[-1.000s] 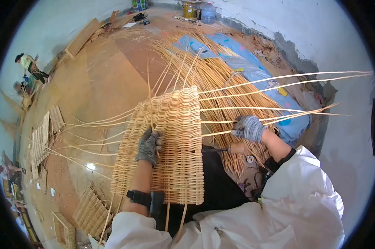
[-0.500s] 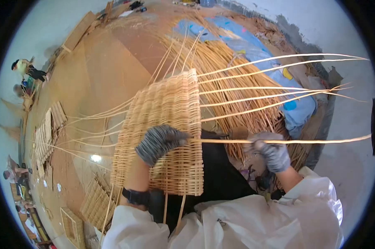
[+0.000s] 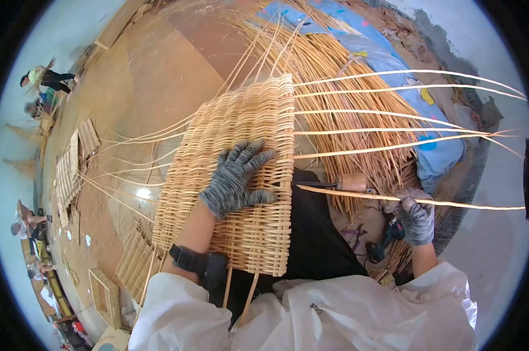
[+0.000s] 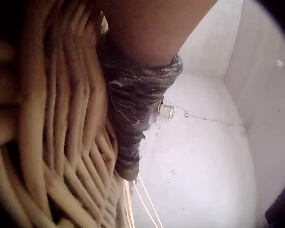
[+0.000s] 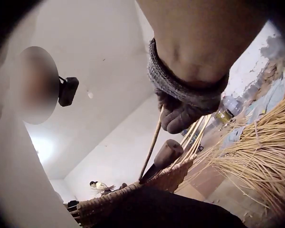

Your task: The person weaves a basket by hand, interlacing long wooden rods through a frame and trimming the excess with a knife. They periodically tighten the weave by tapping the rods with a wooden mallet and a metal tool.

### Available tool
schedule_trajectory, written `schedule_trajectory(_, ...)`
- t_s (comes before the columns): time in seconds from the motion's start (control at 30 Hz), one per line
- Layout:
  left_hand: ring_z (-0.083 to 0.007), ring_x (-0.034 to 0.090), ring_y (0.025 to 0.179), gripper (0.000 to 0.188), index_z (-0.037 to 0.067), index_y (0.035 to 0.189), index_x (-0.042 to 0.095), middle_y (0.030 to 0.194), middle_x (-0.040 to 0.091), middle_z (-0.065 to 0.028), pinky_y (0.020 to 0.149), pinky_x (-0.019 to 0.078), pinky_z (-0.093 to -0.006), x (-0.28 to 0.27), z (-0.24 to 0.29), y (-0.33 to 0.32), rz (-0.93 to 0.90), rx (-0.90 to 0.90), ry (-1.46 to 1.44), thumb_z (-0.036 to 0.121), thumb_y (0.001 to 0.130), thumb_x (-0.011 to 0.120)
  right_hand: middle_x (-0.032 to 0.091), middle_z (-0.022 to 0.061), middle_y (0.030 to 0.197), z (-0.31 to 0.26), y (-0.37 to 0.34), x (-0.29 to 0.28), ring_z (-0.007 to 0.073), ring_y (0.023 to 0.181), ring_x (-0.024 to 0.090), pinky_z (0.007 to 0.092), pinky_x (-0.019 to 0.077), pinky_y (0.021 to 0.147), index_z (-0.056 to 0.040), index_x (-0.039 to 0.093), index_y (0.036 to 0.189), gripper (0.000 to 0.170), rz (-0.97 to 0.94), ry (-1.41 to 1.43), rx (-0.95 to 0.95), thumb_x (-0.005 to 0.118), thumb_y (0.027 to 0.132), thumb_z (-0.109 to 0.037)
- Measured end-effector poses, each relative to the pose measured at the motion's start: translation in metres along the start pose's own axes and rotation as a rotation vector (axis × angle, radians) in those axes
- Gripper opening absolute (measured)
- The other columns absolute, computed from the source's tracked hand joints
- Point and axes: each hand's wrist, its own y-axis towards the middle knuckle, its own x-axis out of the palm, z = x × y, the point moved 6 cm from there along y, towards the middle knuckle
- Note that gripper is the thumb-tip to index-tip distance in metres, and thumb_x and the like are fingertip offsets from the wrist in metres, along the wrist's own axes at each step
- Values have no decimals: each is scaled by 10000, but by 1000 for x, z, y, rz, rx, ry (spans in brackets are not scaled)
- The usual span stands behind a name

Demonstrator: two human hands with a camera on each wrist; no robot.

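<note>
A woven wicker panel lies across the person's lap, with long peeled rods sticking out of its sides. My left hand, in a grey knit glove, rests on the weave with its fingers spread. To the right of the panel, my gloved right hand grips a single rod, whose thin end points at the panel's right edge. A tool with a wooden handle juts out from that edge, its dark shaft toward the weave. In the right wrist view, the rod runs from the fingers down beside this handle.
A large bundle of rods lies on the floor ahead, beside a blue sheet. A power drill sits by the right knee. Woven panels and a wooden frame lie at left. Other people are along the left wall.
The left hand held an upright rod, went to the panel's right edge, and now lies on the weave. The right hand has moved right and down, holding a rod.
</note>
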Motion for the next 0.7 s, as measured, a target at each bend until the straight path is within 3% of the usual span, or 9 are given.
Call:
schedule_trajectory(0.03,-386,243,1401,959,238,1433,411,1509,328,-110,1130,140,-558,1,0,0,-2,-1,-2,764,657,614,674,151,787,0,2,2,248,697,655,353,529,665,19,664,929,258,9,-11,0,701,838,-219)
schedule_trajectory(0.07,-390,234,1404,955,244,1434,409,1512,322,-111,1131,137,-558,1,-1,1,-4,0,-3,764,659,613,691,94,835,-1,5,8,166,718,624,289,499,702,-9,692,895,222,2,-55,-2,706,824,-219)
schedule_trajectory(0.17,-395,207,1408,949,298,1437,395,1517,296,-116,1114,98,-619,4,4,2,-15,3,58,809,656,568,690,94,840,7,7,15,183,730,634,314,509,705,-17,686,856,163,161,-106,30,701,828,-177)
schedule_trajectory(0.3,-409,216,1398,911,315,1437,395,1515,288,-133,1104,99,-633,2,5,1,3,20,37,792,680,569,640,87,784,-30,47,62,215,801,611,314,488,693,-46,637,861,206,-286,-242,-371,740,820,-219)
schedule_trajectory(0.33,-410,222,1395,900,318,1436,395,1515,290,-133,1104,101,-632,1,6,1,13,24,30,787,687,568,672,97,807,-26,54,76,239,888,626,352,507,766,-61,630,847,209,-404,-292,-291,751,814,-229)
schedule_trajectory(0.47,-391,252,1388,776,331,1429,406,1507,316,-119,1102,114,-627,-2,6,3,17,-4,-12,717,771,546,679,144,912,1,62,99,272,910,676,380,540,826,-42,597,812,148,-435,-166,-258,729,808,-109)
schedule_trajectory(0.57,-361,288,1379,661,335,1421,421,1497,344,-95,1102,125,-622,4,-3,6,8,-13,-48,639,841,517,693,128,902,-7,65,115,257,907,682,398,503,900,-78,600,807,123,-514,-275,-316,722,798,-63)
schedule_trajectory(0.6,-339,313,1370,595,337,1409,442,1493,357,-76,1103,130,-617,2,-2,7,30,-17,-62,588,873,507,710,91,892,-6,70,119,246,915,678,436,447,974,-121,616,809,151,-575,-169,-458,740,764,-47)
schedule_trajectory(0.7,-344,317,1367,603,336,1402,454,1492,358,-77,1104,127,-617,-3,2,10,17,-37,-65,587,859,531,721,62,888,-6,72,120,247,934,669,454,411,1001,-149,625,792,180,-612,-196,-435,767,721,-65)
